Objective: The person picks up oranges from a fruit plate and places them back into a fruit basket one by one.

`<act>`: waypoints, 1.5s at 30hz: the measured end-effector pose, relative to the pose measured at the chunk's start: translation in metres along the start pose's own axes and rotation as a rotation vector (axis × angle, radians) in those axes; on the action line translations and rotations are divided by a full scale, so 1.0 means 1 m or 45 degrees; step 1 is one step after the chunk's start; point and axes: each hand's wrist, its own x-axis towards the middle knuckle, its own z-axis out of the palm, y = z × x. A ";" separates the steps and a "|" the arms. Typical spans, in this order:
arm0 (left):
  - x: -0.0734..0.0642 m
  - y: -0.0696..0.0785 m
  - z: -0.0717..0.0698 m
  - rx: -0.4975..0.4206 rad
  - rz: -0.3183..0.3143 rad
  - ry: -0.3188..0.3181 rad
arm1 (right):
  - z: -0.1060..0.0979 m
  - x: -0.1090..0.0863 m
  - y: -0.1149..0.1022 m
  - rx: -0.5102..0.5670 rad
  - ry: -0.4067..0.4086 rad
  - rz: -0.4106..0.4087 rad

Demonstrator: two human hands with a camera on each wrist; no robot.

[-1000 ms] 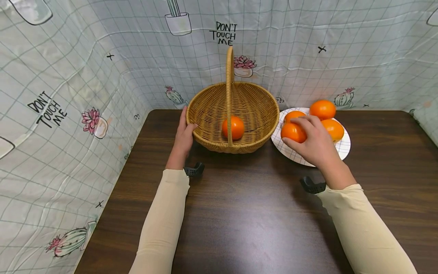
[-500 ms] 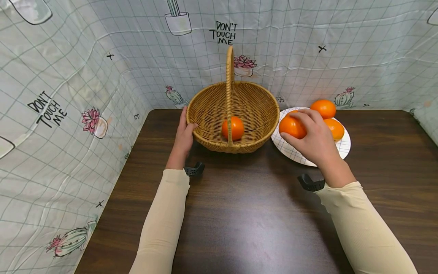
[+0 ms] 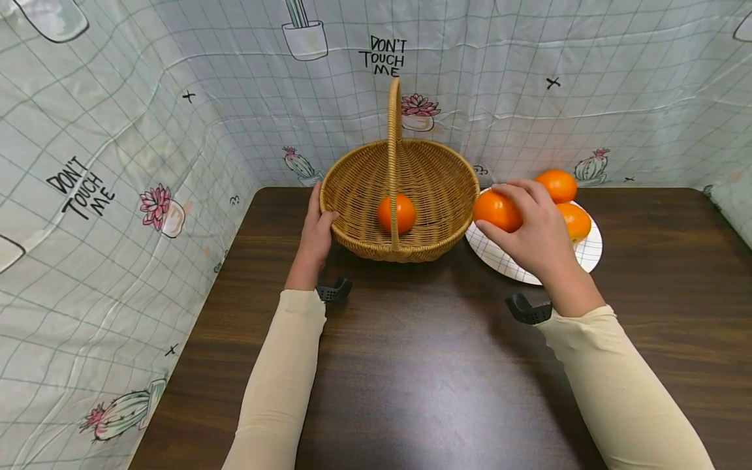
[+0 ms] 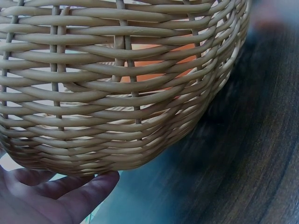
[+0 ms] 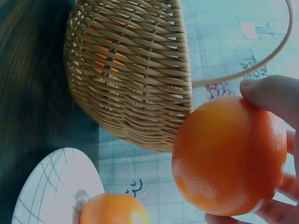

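Note:
My left hand holds the left rim of a wicker basket, its thumb over the edge; in the left wrist view, the fingertips touch the weave. One orange sits inside the basket, partly behind the handle. My right hand grips another orange between thumb and fingers, above the left part of a white gridded plate. That held orange appears close up in the right wrist view, near the basket's right side. Part of the plate is hidden by my right hand.
Two more oranges, one at the back and one in front, are at the plate's right side. The basket's arched handle rises high over its middle. A patterned cloth hangs behind the dark wooden table.
My right hand has raised an orange off the plate and shifted it left toward the basket. The orange in the basket has moved slightly back and left. My left hand stays put.

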 end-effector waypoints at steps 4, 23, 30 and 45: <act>0.000 0.000 0.000 0.007 0.003 0.006 | 0.001 0.002 -0.002 0.005 0.026 -0.009; 0.000 -0.001 0.000 0.008 -0.007 0.007 | 0.008 0.010 -0.011 0.041 0.089 -0.065; 0.000 0.001 0.001 0.008 -0.026 0.005 | 0.010 0.013 -0.016 0.051 0.076 -0.072; 0.001 -0.002 0.000 -0.001 -0.020 0.001 | 0.020 0.021 -0.024 0.096 0.045 -0.091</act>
